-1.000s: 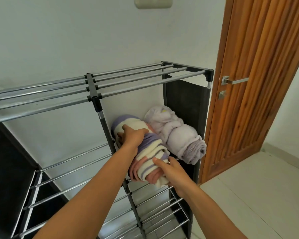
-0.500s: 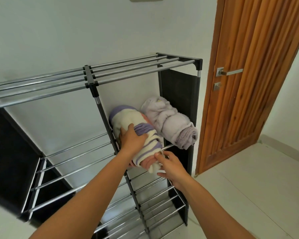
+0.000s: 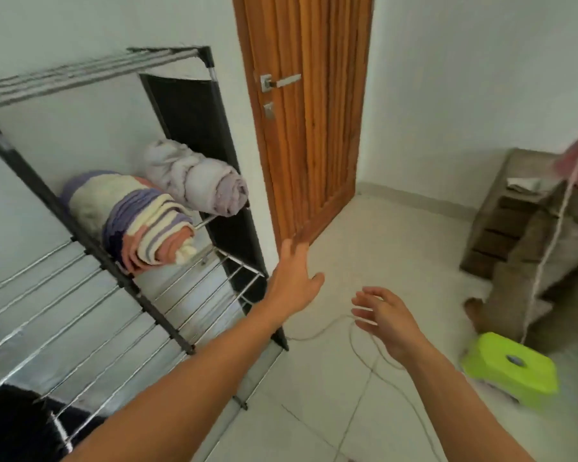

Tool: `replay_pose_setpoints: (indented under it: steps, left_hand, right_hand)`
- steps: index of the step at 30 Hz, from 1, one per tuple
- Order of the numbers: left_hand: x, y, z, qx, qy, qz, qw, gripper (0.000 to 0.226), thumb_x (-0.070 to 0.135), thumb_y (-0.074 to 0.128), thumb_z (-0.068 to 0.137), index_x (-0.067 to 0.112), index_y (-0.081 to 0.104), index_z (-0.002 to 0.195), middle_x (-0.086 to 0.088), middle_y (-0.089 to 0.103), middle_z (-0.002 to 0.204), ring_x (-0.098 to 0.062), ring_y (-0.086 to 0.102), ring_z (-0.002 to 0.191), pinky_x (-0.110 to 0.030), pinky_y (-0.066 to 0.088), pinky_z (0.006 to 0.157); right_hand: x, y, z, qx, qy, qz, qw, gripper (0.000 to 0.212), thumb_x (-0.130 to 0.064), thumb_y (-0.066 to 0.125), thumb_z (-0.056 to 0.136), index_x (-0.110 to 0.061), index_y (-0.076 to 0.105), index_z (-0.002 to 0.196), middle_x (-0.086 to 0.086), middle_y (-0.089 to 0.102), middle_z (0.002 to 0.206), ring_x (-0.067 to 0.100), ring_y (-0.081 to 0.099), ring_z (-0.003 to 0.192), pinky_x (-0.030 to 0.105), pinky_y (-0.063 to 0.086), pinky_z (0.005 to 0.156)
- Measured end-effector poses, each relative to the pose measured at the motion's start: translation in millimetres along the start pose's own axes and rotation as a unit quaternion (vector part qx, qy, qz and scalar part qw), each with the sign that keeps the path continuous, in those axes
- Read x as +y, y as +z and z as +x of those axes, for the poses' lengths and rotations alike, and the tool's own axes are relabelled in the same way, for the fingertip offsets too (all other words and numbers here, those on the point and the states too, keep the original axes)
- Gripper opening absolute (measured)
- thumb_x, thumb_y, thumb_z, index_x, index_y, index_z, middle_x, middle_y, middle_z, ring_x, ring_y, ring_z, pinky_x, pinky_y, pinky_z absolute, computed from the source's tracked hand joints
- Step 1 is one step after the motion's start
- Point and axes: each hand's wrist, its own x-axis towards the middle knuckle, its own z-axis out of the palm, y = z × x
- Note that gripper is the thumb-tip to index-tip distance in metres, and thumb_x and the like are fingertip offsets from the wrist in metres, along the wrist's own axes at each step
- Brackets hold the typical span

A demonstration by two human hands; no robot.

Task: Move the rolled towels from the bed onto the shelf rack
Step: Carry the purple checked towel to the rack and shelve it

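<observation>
In the left half of the frame stands the shelf rack (image 3: 167,315), a black frame with chrome rods, seen at a tilt; on one of its upper tiers, in the right-hand bay, we see two rolled towels lying side by side and touching; the striped towel (image 3: 137,218), banded in cream, purple and pink, lies to the lower left with its rolled end toward us; the lavender towel (image 3: 197,178) lies to the upper right, close against the rack's black side panel (image 3: 194,121).

At centre frame our left hand (image 3: 294,281) is spread flat, fingers apart and holding nothing, just off the rack's right edge and well clear of both towels; to its right, lower in the frame, our right hand (image 3: 386,320) is likewise open, fingers loosely curled, its grip empty above the pale tiled floor (image 3: 397,248).

A thin cable (image 3: 361,368) loops across the tiles beneath the right hand; the wooden door (image 3: 307,111) with a metal handle (image 3: 281,83) stands shut at upper centre; at lower right sits a lime-green stool (image 3: 511,366); the blurred brown furniture at the right edge we cannot make out clearly.
</observation>
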Motion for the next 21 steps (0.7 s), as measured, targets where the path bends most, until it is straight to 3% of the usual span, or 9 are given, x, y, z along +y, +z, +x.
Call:
replay_pose_setpoints:
  steps: [3, 7, 10, 12, 14, 17, 19, 21]
  left_hand:
    - [54, 57, -12, -0.117, 0.051, -0.039, 0.991, 0.055, 0.032, 0.062, 0.088, 0.013, 0.043, 0.137, -0.01, 0.032, 0.147, -0.028, 0.05, 0.124, -0.029, 0.04, 0.101]
    - [129, 138, -74, -0.292, 0.048, -0.115, 0.948, 0.043, 0.028, 0.066, 0.087, 0.01, 0.055, 0.124, -0.011, 0.055, 0.127, -0.027, 0.057, 0.115, -0.028, 0.042, 0.09]
    - [183, 186, -141, -0.423, 0.022, -0.174, 0.889, 0.012, 0.025, 0.064, 0.088, 0.018, 0.055, 0.085, -0.006, 0.052, 0.087, -0.021, 0.054, 0.074, -0.029, 0.037, 0.068]
    - [213, 216, -184, -0.495, -0.011, -0.198, 0.846, 0.021, 0.023, 0.063, 0.089, 0.02, 0.047, 0.076, -0.003, 0.046, 0.078, -0.013, 0.044, 0.063, -0.026, 0.033, 0.06]
    - [245, 241, -226, -0.543, -0.029, -0.203, 0.814, 0.013, 0.023, 0.064, 0.089, 0.018, 0.051, 0.088, 0.0, 0.048, 0.079, -0.012, 0.047, 0.065, -0.024, 0.035, 0.056]
    - [291, 270, -288, -0.599, -0.009, -0.188, 0.778, 0.025, 0.025, 0.064, 0.089, 0.014, 0.054, 0.109, 0.0, 0.053, 0.094, -0.014, 0.053, 0.072, -0.027, 0.041, 0.059]
    - [322, 284, -326, -0.628, 0.008, -0.172, 0.759, 0.04, 0.026, 0.063, 0.09, 0.012, 0.051, 0.125, -0.001, 0.054, 0.104, -0.019, 0.056, 0.085, -0.032, 0.046, 0.07]
    - [351, 298, -359, -0.653, 0.019, -0.158, 0.74, 0.041, 0.025, 0.061, 0.092, 0.012, 0.05, 0.129, 0.001, 0.053, 0.095, -0.022, 0.055, 0.096, -0.037, 0.047, 0.084]
  right_hand:
    - [28, -89, -62, 0.137, -0.016, 0.069, 0.988, 0.017, -0.013, 0.058, 0.092, -0.013, 0.055, 0.109, 0.007, 0.064, 0.094, 0.018, 0.061, 0.076, 0.028, 0.05, 0.067]
    - [89, -187, -180, 0.31, 0.011, 0.106, 0.945, 0.012, -0.012, 0.055, 0.093, -0.01, 0.056, 0.105, 0.006, 0.063, 0.084, 0.016, 0.059, 0.071, 0.028, 0.047, 0.065]
    - [125, -236, -269, 0.422, 0.009, 0.151, 0.894, 0.007, -0.01, 0.053, 0.095, -0.008, 0.057, 0.101, 0.008, 0.061, 0.081, 0.017, 0.055, 0.066, 0.027, 0.045, 0.062]
    - [143, -257, -321, 0.48, 0.0, 0.194, 0.855, 0.005, -0.009, 0.052, 0.096, -0.009, 0.056, 0.094, 0.009, 0.06, 0.079, 0.018, 0.054, 0.064, 0.028, 0.043, 0.062]
    - [160, -273, -367, 0.526, -0.003, 0.219, 0.822, 0.004, -0.009, 0.053, 0.095, -0.009, 0.057, 0.096, 0.009, 0.061, 0.081, 0.018, 0.056, 0.066, 0.028, 0.044, 0.063]
    - [184, -294, -423, 0.576, -0.007, 0.247, 0.779, 0.005, -0.012, 0.055, 0.095, -0.01, 0.059, 0.098, 0.011, 0.062, 0.087, 0.019, 0.058, 0.072, 0.029, 0.047, 0.065]
    - [199, -313, -453, 0.604, -0.011, 0.265, 0.752, 0.003, -0.014, 0.056, 0.094, -0.011, 0.059, 0.095, 0.011, 0.063, 0.088, 0.02, 0.059, 0.073, 0.03, 0.049, 0.066]
    - [213, -334, -479, 0.622, -0.018, 0.279, 0.731, 0.003, -0.013, 0.055, 0.094, -0.011, 0.058, 0.094, 0.01, 0.063, 0.086, 0.019, 0.058, 0.071, 0.029, 0.049, 0.065]
